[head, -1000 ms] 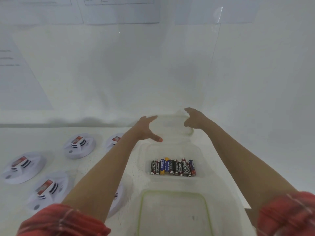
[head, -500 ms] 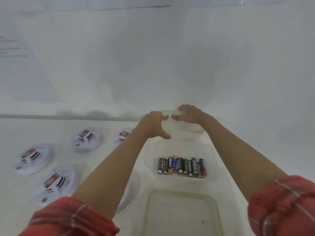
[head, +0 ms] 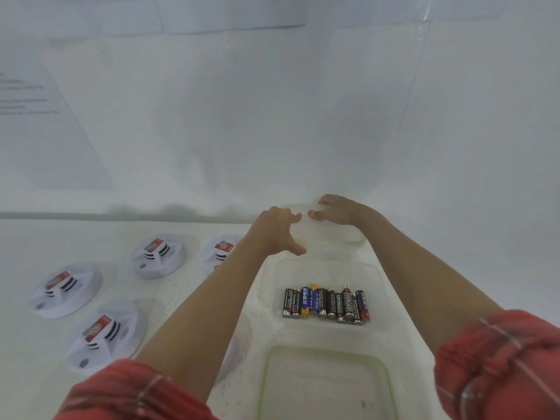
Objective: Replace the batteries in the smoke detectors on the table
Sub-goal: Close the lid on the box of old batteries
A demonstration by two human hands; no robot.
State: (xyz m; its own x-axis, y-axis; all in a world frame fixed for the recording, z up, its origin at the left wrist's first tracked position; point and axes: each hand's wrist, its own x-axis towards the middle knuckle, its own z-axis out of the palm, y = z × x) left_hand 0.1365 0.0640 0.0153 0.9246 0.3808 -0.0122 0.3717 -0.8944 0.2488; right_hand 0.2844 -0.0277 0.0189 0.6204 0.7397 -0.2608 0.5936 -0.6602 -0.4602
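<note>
1. Table (head: 36,244): white surface, holding all the items noted below. Judged stage: setting out containers; no detector has been opened yet.

2. Near container (head: 328,386): clear, green-rimmed, at 6 o'clock; it looks empty.

3. Middle container (head: 328,271): clear tray at centre, its contents listed at item 7.

4. Far container (head: 336,234): clear and faint against the white, at 12 o'clock from the tray. Both hands are at it.

5. Smoke detectors: four in plain view at 9 o'clock of the tray, the nearest (head: 104,333) at about 8 o'clock, each with a red-labelled raised part uppermost. A further pale edge shows under the left forearm; unconfirmed.

6. Hands: left hand (head: 274,230) has its fingers curled at the far container's left rim, thumb spread. Right hand (head: 339,210) lies over its far right edge. Whether either is truly gripping cannot be told.

7. Batteries (head: 325,304): row of small cells, side by side, touching, in the middle container.

8. Recommendation: hold the far container by opposite rims, move it level, and keep the forearms high over the battery row.
</note>
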